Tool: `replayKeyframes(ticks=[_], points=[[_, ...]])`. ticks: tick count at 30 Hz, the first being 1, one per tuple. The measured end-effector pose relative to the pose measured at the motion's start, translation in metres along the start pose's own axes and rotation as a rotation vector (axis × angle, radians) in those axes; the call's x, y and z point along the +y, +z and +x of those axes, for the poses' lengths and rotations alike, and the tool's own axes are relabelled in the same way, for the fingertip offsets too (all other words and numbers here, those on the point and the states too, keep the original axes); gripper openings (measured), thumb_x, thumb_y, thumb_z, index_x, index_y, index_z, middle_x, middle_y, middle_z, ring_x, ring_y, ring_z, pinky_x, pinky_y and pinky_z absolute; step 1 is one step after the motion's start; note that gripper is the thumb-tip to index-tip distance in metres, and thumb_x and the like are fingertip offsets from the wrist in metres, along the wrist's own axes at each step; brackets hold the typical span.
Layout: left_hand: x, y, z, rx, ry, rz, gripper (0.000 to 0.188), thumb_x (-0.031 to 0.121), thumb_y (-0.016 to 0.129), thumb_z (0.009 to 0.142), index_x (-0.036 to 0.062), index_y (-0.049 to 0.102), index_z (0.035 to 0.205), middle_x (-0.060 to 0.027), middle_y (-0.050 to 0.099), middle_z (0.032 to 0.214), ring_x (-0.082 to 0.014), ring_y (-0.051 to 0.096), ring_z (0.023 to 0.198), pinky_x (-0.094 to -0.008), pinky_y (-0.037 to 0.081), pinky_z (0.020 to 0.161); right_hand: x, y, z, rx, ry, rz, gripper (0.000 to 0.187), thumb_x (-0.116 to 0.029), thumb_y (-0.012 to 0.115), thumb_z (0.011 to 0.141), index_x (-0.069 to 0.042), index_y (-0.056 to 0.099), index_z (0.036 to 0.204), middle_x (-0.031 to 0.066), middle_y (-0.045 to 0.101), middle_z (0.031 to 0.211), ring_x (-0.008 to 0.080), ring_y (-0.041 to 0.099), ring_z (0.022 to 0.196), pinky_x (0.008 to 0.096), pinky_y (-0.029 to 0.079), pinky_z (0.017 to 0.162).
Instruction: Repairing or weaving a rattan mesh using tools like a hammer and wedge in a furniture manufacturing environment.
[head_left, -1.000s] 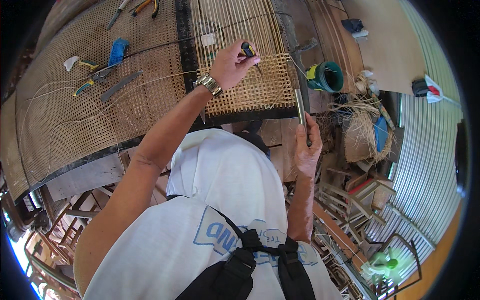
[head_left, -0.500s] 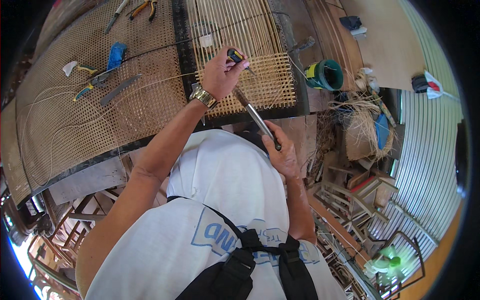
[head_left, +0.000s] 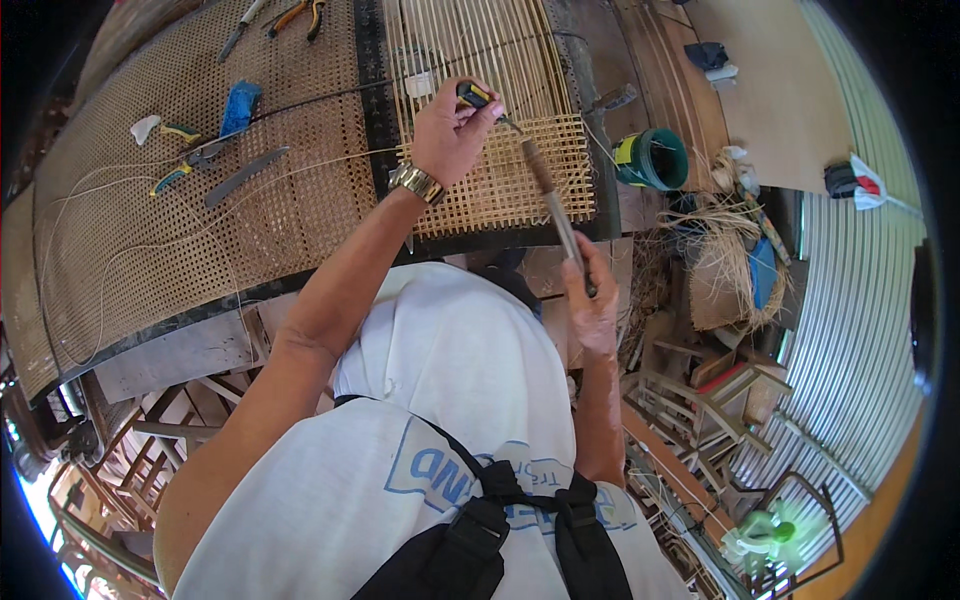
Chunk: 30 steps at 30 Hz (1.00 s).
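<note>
My left hand (head_left: pixel 450 135), with a gold watch on its wrist, is closed round the black-and-yellow handle of a screwdriver (head_left: pixel 474 95). The screwdriver's thin shank points right, over the pale cane weave (head_left: pixel 500 190). My right hand (head_left: pixel 592 300) grips the dark end of a metal-shafted tool (head_left: pixel 556 210), whose other end is brown. That brown end is tilted up over the right part of the weave, close to the screwdriver's tip. Beyond my left hand, long loose cane strands (head_left: pixel 475 45) run away from the woven part.
A finished brown cane mesh (head_left: pixel 310 200) spreads left, carrying pliers (head_left: pixel 185 165), a blade (head_left: pixel 245 177), a blue packet (head_left: pixel 239 107) and more tools at its far edge. Right of the weave stand a green bucket (head_left: pixel 630 160) and a heap of cane scraps (head_left: pixel 730 235). A fan (head_left: pixel 770 533) is lower right.
My right hand has shifted slightly right and swung its tool right and upward, closer to the screwdriver. My left hand has moved a little up and right, still holding the screwdriver.
</note>
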<state>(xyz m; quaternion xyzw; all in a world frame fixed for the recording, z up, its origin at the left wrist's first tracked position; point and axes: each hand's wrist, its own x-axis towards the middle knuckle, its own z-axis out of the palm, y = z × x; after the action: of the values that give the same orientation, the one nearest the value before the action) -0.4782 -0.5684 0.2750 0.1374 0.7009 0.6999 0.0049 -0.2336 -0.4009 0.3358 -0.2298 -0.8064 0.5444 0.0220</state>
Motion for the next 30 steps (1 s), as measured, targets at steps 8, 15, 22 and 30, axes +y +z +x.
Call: replayKeyframes(ticks=[8, 15, 22, 30], points=[[-0.005, 0.005, 0.019, -0.039, 0.089, 0.110, 0.025, 0.024, 0.077, 0.096, 0.0103, 0.064, 0.112, -0.0042, 0.076, 0.091, -0.0160, 0.075, 0.085, -0.0317, 0.060, 0.075, -0.013, -0.010, 0.022, 0.113, -0.007, -0.074, 0.043, -0.023, 0.064, 0.105, -0.001, 0.058, 0.141, 0.0023, 0.067, 0.101, 0.0083, 0.058, 0.089, 0.0241, 0.049, 0.078], [-0.003, -0.003, 0.034, -0.007, 0.101, 0.233, 0.027, 0.026, 0.077, 0.095, 0.0109, 0.064, 0.113, -0.0058, 0.075, 0.088, -0.0175, 0.075, 0.079, -0.0330, 0.061, 0.071, -0.016, -0.003, 0.036, 0.135, -0.033, 0.001, 0.043, -0.024, 0.065, 0.105, 0.000, 0.060, 0.139, 0.0034, 0.068, 0.102, 0.0095, 0.059, 0.091, 0.0250, 0.049, 0.080], [-0.009, 0.004, 0.033, -0.098, 0.201, 0.203, 0.027, 0.025, 0.077, 0.095, 0.0104, 0.063, 0.113, -0.0071, 0.075, 0.092, -0.0197, 0.074, 0.076, -0.0341, 0.061, 0.069, -0.012, 0.006, 0.053, 0.128, -0.114, -0.009, 0.043, -0.024, 0.065, 0.105, 0.002, 0.059, 0.139, 0.0041, 0.068, 0.102, 0.0096, 0.059, 0.092, 0.0252, 0.050, 0.082], [0.000, -0.003, 0.029, -0.159, 0.152, 0.282, 0.022, 0.020, 0.075, 0.097, 0.0107, 0.064, 0.113, -0.0041, 0.078, 0.101, -0.0148, 0.077, 0.092, -0.0298, 0.061, 0.076, -0.015, 0.008, 0.066, 0.027, -0.168, -0.204, 0.042, -0.022, 0.065, 0.104, 0.004, 0.060, 0.136, 0.0071, 0.069, 0.102, 0.0108, 0.060, 0.093, 0.0259, 0.051, 0.082]])
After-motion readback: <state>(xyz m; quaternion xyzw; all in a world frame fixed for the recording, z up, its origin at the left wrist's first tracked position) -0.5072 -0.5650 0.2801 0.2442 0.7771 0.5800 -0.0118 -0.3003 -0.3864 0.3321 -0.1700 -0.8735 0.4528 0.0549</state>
